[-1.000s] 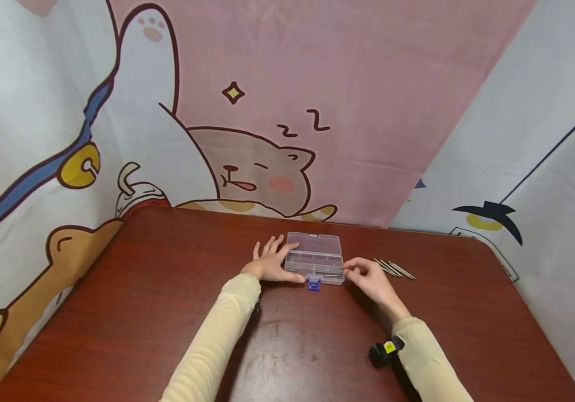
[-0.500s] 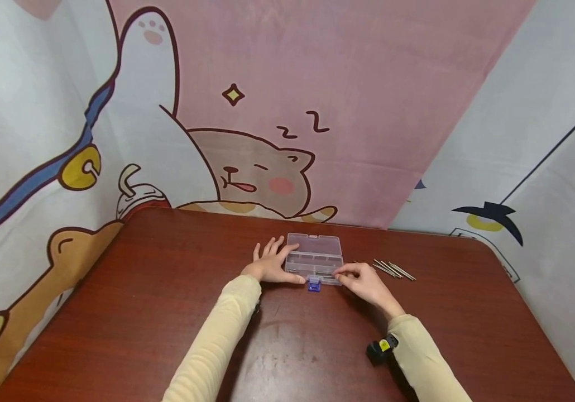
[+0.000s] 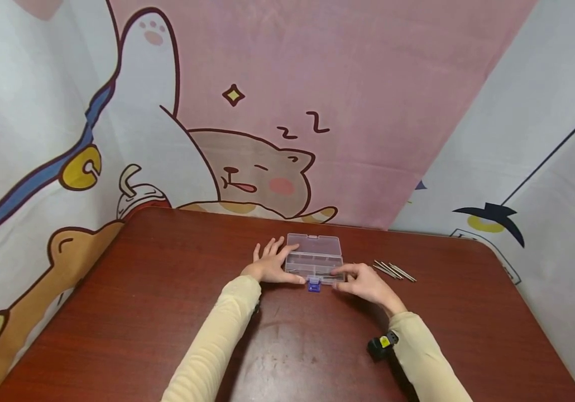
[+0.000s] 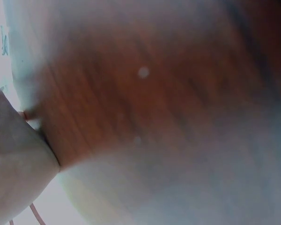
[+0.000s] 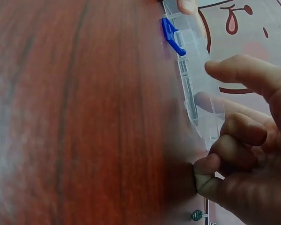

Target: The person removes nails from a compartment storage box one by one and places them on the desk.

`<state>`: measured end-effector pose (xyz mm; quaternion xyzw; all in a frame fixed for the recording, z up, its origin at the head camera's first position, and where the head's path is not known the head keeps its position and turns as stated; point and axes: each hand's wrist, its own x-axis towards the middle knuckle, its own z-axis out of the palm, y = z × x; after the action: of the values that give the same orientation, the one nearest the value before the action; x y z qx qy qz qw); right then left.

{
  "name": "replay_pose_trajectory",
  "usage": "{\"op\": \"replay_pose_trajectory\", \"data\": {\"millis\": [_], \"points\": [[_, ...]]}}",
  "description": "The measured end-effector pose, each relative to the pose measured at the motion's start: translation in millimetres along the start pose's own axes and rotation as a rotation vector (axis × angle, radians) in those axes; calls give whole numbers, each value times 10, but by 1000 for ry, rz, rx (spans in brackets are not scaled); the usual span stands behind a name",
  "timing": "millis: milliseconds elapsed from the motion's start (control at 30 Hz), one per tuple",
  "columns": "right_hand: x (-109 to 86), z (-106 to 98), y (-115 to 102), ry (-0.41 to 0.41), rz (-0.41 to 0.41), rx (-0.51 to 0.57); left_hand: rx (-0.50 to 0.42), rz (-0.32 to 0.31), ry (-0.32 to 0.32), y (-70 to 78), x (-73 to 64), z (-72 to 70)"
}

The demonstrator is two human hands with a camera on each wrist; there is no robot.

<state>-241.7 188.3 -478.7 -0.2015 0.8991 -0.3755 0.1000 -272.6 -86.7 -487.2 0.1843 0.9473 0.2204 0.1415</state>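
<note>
A clear plastic compartment box (image 3: 314,259) lies with its lid folded back and its blue latch (image 3: 314,285) hanging at the front. Thin metal nails (image 5: 189,98) lie in its front compartments. My left hand (image 3: 270,269) is spread along the box's left side, thumb at the front edge and forefinger by the lid. Over the front right corner, my right hand (image 3: 365,282) has thumb and forefinger parted, the forefinger reaching over the compartment and the other fingers curled under. Nothing shows between them. The left wrist view has only part of that hand (image 4: 18,164), blurred.
Several loose nails (image 3: 394,270) lie to the right of the box, just beyond my right hand. One round, ridged nail head (image 5: 196,215) shows below that hand in the right wrist view. The brown wooden table (image 3: 167,268) meets a cartoon-printed cloth (image 3: 368,111) behind.
My right hand has moved left from beside the box to its front right compartment, and its thumb and forefinger have parted from their pinch. The left hand has stayed in place.
</note>
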Motion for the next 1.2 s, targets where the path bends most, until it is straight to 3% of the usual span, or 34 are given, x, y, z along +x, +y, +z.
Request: {"op": "replay_pose_trajectory", "data": {"millis": [300,633,900,1200], "points": [[-20,31,-24,19,-48,-21,10,-11,-10,31,-13,-16],[-17,1,-102,-33,2,32,32,-15,-12,32,-3,-12],[7,-29,-128,-66,44,161,33,-24,-19,29,-8,-25],[47,-24,-178,-99,98,125,19,-19,-31,31,-1,-28]]}}
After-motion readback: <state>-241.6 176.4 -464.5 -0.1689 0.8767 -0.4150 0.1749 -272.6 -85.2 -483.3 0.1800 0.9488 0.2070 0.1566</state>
